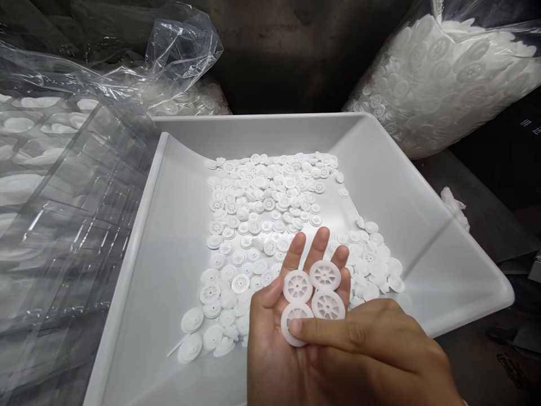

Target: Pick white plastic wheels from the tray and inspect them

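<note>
My left hand (270, 349) is palm up over the near part of a grey-white plastic bin (131, 270), fingers slightly bent. Several round white plastic wheels (328, 305) with spokes lie close together on its palm and fingers. From the right, my right hand (380, 344) reaches across; its outstretched index fingertip touches the lower left wheel (291, 332). The other right fingers are curled and partly hidden, with nothing visible in them. Beneath both hands, many similar white wheels (240, 283) are spread over the bin's floor, some in a heap by its right side.
Left of the bin are stacked clear plastic trays (63, 225) with white pieces in them. Behind stands a clear bag (186, 56) of wheels, and a large full bag (448, 84) leans at the right. A dark wall (287, 56) closes the back.
</note>
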Available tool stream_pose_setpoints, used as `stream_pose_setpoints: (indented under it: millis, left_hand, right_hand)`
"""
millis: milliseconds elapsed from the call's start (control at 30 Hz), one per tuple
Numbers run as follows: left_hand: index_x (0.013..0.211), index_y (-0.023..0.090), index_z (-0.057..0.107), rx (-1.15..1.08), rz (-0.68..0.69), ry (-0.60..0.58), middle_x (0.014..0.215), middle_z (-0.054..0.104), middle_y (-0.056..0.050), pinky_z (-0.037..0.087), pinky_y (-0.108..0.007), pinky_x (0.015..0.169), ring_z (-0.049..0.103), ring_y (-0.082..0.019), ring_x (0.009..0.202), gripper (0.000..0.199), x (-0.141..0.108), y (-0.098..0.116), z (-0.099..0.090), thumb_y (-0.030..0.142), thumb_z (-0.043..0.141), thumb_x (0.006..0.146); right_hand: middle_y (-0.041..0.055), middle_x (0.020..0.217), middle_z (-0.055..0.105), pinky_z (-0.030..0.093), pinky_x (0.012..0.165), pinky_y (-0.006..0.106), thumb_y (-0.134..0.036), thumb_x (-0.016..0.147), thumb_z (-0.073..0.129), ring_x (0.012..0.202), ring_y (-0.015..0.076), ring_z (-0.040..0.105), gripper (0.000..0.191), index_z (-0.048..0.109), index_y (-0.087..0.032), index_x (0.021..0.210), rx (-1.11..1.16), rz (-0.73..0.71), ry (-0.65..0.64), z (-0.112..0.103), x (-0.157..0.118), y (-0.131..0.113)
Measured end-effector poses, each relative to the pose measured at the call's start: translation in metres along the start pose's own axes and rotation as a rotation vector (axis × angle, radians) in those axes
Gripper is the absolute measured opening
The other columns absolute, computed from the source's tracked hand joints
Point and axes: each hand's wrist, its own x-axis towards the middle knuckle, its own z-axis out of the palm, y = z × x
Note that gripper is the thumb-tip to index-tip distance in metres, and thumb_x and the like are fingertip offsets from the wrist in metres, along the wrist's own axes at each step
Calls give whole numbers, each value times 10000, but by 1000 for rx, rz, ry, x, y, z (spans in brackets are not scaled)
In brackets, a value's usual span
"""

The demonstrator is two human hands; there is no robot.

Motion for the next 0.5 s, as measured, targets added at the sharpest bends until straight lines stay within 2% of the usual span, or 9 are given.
stream_pose_setpoints:
  millis: [100,200,267,367,500]
  left_hand:
    - [1083,261,731,-24,21,59,1232,687,0,405,-372,1093,566,-259,1223,316,0,2,0,250,574,808]
    - [1030,291,735,-74,18,108,1217,694,16,427,-388,1077,587,-257,1201,292,2,4,-1,243,613,769]
    - [1024,301,728,-93,-13,115,1232,685,19,436,-391,1070,582,-264,1209,297,3,5,-2,234,638,749]
    - [1036,306,718,-101,-25,133,1243,677,13,475,-374,1034,578,-271,1216,308,3,6,-2,220,647,748]
    - [995,318,711,-124,-7,202,1179,697,7,553,-346,919,637,-260,1134,269,4,4,-2,223,647,752]
  right_hand:
    - [-41,921,773,602,506,137,-197,910,605,654,125,729,266,683,-251,1159,41,-30,-9,1,3,1]
    - [-18,1007,766,604,531,139,-226,902,630,644,116,719,198,707,-178,1077,30,-153,3,0,7,4]
    - [-29,1049,756,608,546,149,-206,887,642,660,117,719,139,719,-174,999,14,-188,4,0,8,4]
    - [-29,1067,752,606,577,120,-170,865,655,703,116,727,156,711,-171,1010,38,-179,-2,1,10,4]
    - [6,1093,746,607,608,132,-250,925,596,744,130,732,190,700,-162,1057,11,-180,7,3,9,3]
